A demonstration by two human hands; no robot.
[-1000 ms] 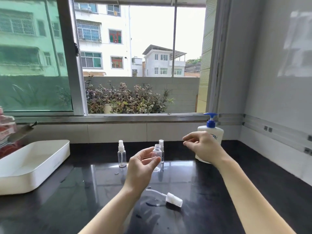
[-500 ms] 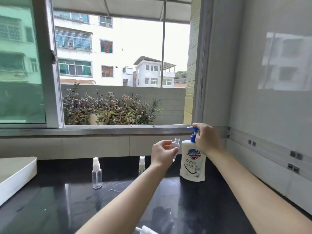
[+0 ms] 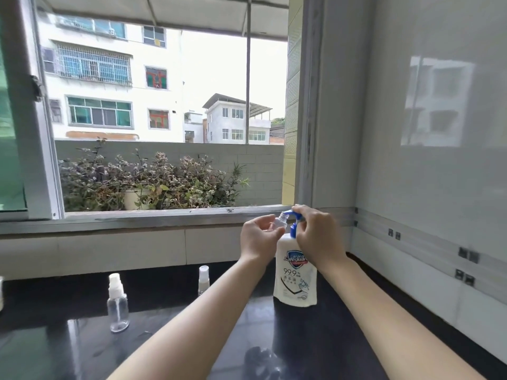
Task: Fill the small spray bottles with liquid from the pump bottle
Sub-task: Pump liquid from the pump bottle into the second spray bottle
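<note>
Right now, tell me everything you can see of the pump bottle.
The pump bottle is white opaque plastic with a blue Safeguard shield and "99.9" printed on it. It stands upright on the dark counter near the right wall. The right hand curls its fingers over the blue pump head, whose spout points left at the small clear bottle held by the left hand. Fill level hidden.

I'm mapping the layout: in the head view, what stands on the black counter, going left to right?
Clear plastic spray bottle with white sprayer → slimmer clear spray bottle with white cap → white pump bottle with blue pump.
</note>
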